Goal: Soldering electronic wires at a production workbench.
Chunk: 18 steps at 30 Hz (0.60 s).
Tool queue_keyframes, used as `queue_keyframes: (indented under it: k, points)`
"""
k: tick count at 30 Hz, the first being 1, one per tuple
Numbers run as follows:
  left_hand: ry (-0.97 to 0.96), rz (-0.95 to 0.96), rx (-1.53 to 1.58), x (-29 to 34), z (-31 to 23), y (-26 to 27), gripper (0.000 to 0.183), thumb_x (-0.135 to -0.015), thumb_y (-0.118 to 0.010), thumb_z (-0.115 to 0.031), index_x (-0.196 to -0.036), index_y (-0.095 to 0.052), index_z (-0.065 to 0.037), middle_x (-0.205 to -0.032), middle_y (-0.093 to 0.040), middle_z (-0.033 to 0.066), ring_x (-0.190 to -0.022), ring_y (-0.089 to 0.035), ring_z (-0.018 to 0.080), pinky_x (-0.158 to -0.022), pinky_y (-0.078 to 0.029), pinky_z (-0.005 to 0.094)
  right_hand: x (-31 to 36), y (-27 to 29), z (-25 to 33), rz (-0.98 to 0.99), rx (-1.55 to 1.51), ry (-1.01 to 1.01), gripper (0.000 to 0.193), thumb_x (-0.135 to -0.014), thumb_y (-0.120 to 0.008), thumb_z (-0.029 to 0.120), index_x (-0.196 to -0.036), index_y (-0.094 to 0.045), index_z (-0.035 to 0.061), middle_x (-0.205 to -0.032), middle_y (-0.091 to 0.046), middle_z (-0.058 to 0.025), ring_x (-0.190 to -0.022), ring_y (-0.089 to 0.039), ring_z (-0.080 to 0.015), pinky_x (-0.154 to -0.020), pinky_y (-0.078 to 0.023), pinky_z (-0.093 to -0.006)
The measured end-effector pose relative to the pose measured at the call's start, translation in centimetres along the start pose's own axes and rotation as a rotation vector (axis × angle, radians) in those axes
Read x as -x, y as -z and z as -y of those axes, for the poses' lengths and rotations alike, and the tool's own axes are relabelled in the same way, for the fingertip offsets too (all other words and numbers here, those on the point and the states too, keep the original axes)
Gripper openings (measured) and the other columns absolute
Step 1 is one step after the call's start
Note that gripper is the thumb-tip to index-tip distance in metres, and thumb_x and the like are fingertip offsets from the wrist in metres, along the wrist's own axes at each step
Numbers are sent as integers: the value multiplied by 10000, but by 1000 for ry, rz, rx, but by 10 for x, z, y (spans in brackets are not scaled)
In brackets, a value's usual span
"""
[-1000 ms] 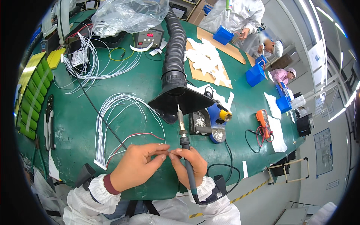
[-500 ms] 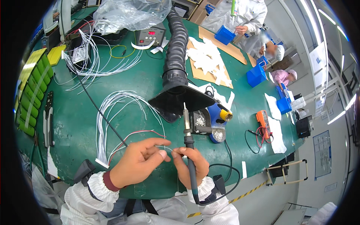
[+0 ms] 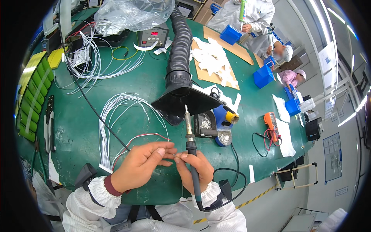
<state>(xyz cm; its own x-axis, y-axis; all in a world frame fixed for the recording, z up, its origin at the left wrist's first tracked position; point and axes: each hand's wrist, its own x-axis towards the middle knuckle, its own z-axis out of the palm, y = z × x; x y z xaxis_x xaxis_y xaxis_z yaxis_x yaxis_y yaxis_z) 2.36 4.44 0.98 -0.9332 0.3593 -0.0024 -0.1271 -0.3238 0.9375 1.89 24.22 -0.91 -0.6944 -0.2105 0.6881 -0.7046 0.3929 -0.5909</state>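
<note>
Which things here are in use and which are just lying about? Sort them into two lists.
In use:
left hand, pinching a thin wire
right hand, gripping the soldering iron
white wire bundle
fume hood
iron stand

Lying about:
pliers
orange meter
green cells
blue bins
plastic bag

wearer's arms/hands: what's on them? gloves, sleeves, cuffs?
No gloves: both the left hand and the right hand are bare. Each forearm wears a white sleeve with fine vertical stripes, gathered into an elastic cuff at the wrist. A dark red inner cuff shows at the left wrist. No rings, watch or markings visible.
</note>
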Motion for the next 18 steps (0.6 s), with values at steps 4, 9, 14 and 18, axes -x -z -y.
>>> queue_keyframes:
  k: [4,9,14,18]
  points:
    - [9,33,-72,-2,2,2,387,-1116,-417,-181,-1361,-533,97,-1320,-628,211,-1197,-653,276,-1021,-543,380,-3,1,3,39,11,6,402,-788,-773,-141,-1116,-621,34,-911,-720,-162,-804,-718,-265,-711,-578,-342]
    - [17,16,-106,-3,4,1,363,-1102,-457,-172,-1283,-599,108,-1183,-699,181,-1144,-680,230,-988,-550,337,-2,0,2,31,3,-5,402,-787,-773,-137,-1121,-626,33,-922,-723,-157,-802,-714,-254,-716,-576,-331]
    - [-25,-33,-88,-4,10,2,371,-1103,-456,-176,-1304,-592,104,-1204,-696,175,-1143,-679,228,-992,-547,335,-2,-1,5,24,22,-112,416,-786,-770,-123,-1146,-631,30,-910,-726,-148,-797,-717,-239,-711,-575,-321]
    - [11,58,-82,-4,4,3,400,-1119,-404,-185,-1353,-547,107,-1346,-617,201,-1242,-624,271,-1075,-514,391,-2,-7,-2,-32,39,-72,407,-753,-793,-87,-1120,-673,41,-825,-696,-126,-651,-644,-245,-570,-505,-323]
